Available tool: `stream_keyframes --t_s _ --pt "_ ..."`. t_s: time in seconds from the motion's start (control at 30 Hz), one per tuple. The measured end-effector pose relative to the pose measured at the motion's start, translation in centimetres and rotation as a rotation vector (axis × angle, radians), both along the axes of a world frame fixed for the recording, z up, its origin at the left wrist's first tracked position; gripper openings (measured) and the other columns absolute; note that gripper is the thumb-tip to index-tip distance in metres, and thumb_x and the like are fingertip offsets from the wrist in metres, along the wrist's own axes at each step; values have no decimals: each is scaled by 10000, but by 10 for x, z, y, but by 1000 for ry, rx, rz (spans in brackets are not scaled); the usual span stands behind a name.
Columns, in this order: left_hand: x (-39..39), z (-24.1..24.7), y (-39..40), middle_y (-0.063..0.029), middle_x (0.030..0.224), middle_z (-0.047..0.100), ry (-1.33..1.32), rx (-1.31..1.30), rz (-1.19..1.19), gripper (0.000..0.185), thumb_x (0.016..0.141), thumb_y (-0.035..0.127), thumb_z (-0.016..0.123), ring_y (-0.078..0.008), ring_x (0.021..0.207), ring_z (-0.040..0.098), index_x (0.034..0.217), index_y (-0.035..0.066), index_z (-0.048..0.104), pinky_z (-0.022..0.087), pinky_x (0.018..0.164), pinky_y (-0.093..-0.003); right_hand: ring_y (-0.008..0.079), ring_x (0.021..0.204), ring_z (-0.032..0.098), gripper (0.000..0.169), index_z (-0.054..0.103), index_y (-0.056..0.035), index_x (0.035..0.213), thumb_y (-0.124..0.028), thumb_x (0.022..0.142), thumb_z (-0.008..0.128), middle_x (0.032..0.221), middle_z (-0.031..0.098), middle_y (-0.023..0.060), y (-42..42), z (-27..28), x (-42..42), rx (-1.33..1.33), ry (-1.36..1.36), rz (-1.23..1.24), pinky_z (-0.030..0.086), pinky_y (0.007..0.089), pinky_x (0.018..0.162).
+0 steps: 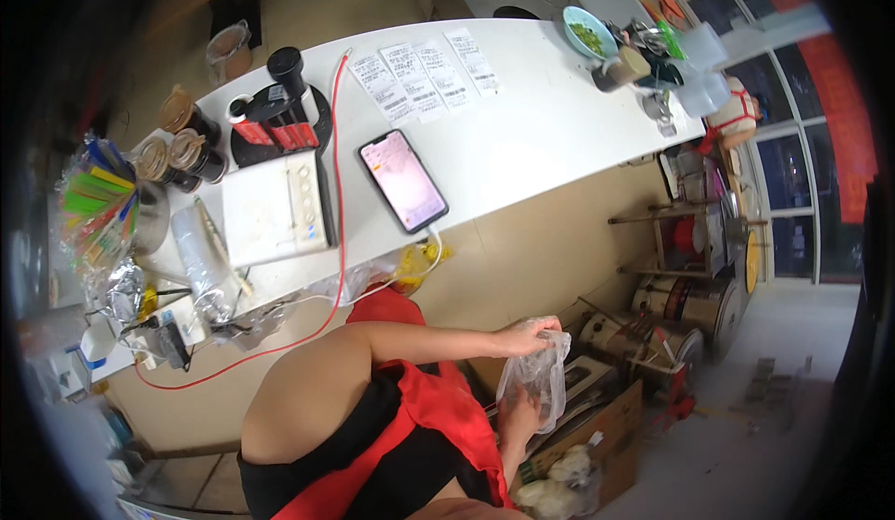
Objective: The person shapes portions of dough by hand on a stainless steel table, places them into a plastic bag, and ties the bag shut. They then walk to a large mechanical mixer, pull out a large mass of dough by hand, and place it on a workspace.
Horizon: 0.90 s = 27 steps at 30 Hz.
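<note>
To the right of my red apron, both hands are at a crumpled clear plastic bag (552,380). My left hand (528,337) grips its upper edge, with the arm stretched across from the left. Lower down, my right hand (521,415) holds the bag's lower part, its fingers partly covered by the plastic. Whether anything is inside the bag is unclear. Beyond the left arm, a smartphone (404,181) with a lit screen lies on the white counter (517,142), a white cable plugged into it. Several printed receipts (426,79) lie behind the phone.
The counter also bears a white appliance (269,209), lidded jars (189,149), wrapped straws (98,198) and a bowl of chopped greens (587,34). A red cable (339,170) hangs over its edge. A cardboard box (622,436) and drum-like containers (685,303) stand right. Another person (738,111) is at far right.
</note>
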<state>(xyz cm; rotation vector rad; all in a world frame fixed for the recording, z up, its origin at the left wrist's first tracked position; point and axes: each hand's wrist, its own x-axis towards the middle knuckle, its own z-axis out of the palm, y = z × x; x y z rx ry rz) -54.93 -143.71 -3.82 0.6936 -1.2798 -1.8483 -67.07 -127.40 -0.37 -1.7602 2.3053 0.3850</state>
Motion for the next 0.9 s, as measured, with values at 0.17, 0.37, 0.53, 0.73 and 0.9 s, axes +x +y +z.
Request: stream_keyframes --t_s 0.17,0.37,0.53,0.73,0.9 --pt "-4 1 -63 -58 867 567 28 29 90 199 834 139 607 -131 859 527 993 37 544 429 781 -307 300 1202 470 487 553 -170 1192 -292 742 692 1139 622 66 -72 19 -4 19 39 19 315 654 935" --pt "6 -5 -93 -48 948 598 -9 198 94 225 838 142 596 -137 898 550 1037 45 554 448 790 -302 280 1182 480 553 511 -151 1204 -292 711 717 1166 599 47 -118 15 -12 92 61 84 357 600 908" --pt "6 -16 -110 -61 998 610 -18 221 205 258 843 168 602 -155 938 562 1068 53 549 451 824 -311 287 1153 493 554 516 -146 1184 -285 695 735 1142 600 46 -147 12 -17 75 79 167 384 558 894" --pt "7 -21 -120 -68 979 613 -60 216 282 261 838 182 614 -166 914 567 1056 55 547 452 802 -316 299 1124 511 567 523 -141 1163 -270 663 758 1137 599 45 -164 8 -27 66 62 236 397 535 884" --pt "3 -25 -120 -63 859 610 -43 233 310 238 822 178 623 -147 811 565 1014 58 550 457 720 -313 295 1165 488 643 490 -146 1228 -268 655 754 1239 552 41 -167 14 -13 61 16 125 386 545 909"
